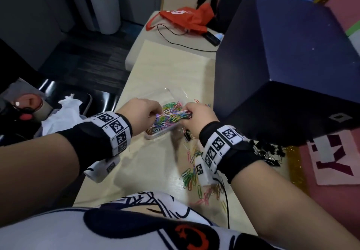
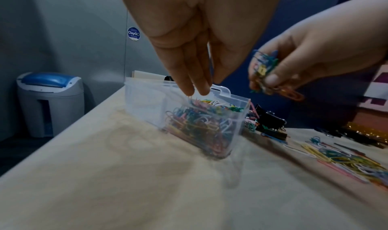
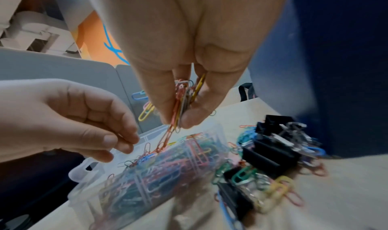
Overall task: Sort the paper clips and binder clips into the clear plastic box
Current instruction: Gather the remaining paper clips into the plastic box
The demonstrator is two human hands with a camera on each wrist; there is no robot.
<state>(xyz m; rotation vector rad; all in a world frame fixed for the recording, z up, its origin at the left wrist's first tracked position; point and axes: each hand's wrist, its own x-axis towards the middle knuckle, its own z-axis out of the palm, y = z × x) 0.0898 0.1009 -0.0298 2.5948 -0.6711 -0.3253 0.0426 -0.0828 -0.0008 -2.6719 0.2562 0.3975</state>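
Observation:
The clear plastic box (image 1: pixel 153 135) (image 2: pixel 144 100) (image 3: pixel 88 168) stands in the middle of the pale table (image 1: pixel 148 171), heaped with coloured paper clips. My right hand (image 1: pixel 196 117) (image 2: pixel 293 67) (image 3: pixel 182 114) pinches a bunch of paper clips (image 3: pixel 184 97) just above the box; a strand of them dangles onto the heap. My left hand (image 1: pixel 140 111) (image 2: pixel 197 90) (image 3: pixel 84 120) points its fingertips down at the box's left end, and nothing shows between them. Loose paper clips (image 1: pixel 191 173) (image 2: pixel 346 157) lie near me on the table. Black binder clips (image 1: pixel 268 152) (image 3: pixel 273 144) are piled to the right.
A tall dark blue block (image 1: pixel 282 64) walls off the table's right side. At the far end lie a red bag (image 1: pixel 185 18), a black cable and a dark device (image 1: pixel 211 37). The table's left edge drops to a black chair holding white tissue (image 1: pixel 66 111).

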